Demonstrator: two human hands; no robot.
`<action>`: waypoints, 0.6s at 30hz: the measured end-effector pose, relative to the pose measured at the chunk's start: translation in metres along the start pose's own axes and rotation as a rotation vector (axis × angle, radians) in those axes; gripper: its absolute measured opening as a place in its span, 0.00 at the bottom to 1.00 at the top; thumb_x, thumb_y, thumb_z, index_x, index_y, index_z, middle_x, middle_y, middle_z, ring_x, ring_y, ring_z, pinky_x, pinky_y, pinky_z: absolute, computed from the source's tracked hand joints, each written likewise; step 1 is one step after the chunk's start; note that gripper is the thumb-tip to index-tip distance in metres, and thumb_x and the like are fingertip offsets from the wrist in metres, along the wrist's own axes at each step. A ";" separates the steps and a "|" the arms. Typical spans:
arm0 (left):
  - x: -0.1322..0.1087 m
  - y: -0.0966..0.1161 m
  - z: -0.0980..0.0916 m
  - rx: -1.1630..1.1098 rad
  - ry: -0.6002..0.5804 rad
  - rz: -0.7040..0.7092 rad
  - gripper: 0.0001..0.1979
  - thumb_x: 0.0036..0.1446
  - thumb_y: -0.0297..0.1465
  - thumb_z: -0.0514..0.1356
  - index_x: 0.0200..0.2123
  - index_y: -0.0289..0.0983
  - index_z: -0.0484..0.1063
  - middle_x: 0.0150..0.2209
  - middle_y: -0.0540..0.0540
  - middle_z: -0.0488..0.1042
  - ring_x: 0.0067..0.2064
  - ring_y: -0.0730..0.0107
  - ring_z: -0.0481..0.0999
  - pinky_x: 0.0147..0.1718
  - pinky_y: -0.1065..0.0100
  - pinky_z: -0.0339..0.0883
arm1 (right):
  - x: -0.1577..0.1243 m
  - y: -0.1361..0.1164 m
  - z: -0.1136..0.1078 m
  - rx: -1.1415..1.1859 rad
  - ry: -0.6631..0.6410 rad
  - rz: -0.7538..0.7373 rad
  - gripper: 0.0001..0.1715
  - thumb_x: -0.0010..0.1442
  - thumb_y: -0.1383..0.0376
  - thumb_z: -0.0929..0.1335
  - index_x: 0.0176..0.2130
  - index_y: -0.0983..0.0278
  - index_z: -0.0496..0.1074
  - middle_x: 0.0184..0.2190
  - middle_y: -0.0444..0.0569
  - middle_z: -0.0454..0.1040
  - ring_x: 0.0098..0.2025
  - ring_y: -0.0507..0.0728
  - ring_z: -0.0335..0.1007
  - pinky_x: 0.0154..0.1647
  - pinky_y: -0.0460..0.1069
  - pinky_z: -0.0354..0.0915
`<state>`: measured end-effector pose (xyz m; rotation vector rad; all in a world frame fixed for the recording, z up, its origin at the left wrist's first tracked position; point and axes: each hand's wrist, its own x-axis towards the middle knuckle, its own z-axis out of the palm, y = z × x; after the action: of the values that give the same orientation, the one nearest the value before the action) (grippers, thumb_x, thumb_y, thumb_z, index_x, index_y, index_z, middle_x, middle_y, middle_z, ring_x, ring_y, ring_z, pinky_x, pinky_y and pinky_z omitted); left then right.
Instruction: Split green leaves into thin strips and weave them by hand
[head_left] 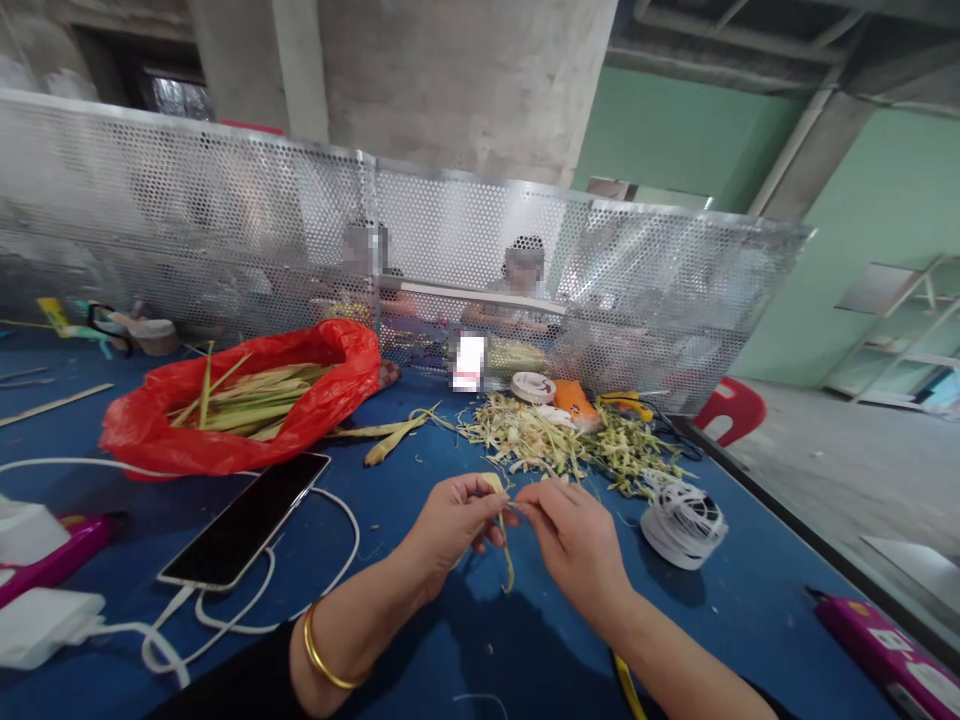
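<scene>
Over the blue table my left hand [466,512] is closed on a pale yellow-green plant strip [507,568], whose thin end curls down below the fingers. My right hand [574,525] pinches close beside it, fingertips together at the same strip; the exact grip is partly hidden by the fingers. Just beyond the hands lies a heap of cut plant scraps [525,435], pale on the left and greener on the right. To the right of my right hand stands a roll of white tape [684,525] with loose loops on top. A folded leaf strip [396,442] lies farther left.
A red plastic bag [322,425] holds long leaves at left. A phone [247,525] with white cables lies before it. Purple tools [892,650] sit at both sides. A perforated metal screen [465,240] stands behind, with people beyond it. A red chair [735,410] is at right.
</scene>
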<state>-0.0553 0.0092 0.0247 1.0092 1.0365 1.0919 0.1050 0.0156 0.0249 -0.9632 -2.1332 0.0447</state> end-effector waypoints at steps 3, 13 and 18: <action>0.000 -0.001 0.000 -0.007 0.020 -0.011 0.13 0.45 0.37 0.64 0.27 0.34 0.67 0.27 0.46 0.78 0.18 0.80 0.69 0.16 0.77 0.53 | -0.002 0.001 0.002 -0.023 -0.016 -0.026 0.13 0.64 0.68 0.60 0.31 0.62 0.70 0.28 0.46 0.74 0.31 0.53 0.68 0.36 0.47 0.57; -0.005 0.004 0.000 0.058 -0.041 -0.004 0.15 0.49 0.40 0.62 0.32 0.32 0.73 0.30 0.44 0.79 0.19 0.79 0.70 0.17 0.77 0.54 | 0.007 0.005 -0.005 0.005 -0.004 0.127 0.11 0.62 0.64 0.63 0.32 0.61 0.73 0.30 0.46 0.72 0.34 0.54 0.67 0.37 0.47 0.58; -0.014 0.006 0.009 0.226 -0.143 -0.011 0.13 0.51 0.37 0.58 0.29 0.33 0.75 0.26 0.46 0.78 0.19 0.77 0.72 0.17 0.76 0.54 | 0.009 0.005 -0.002 0.327 -0.156 0.266 0.19 0.61 0.60 0.63 0.22 0.64 0.70 0.27 0.46 0.69 0.33 0.53 0.66 0.36 0.48 0.60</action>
<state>-0.0497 -0.0048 0.0347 1.2421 1.0630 0.8927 0.1056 0.0247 0.0304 -1.0632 -2.0365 0.5990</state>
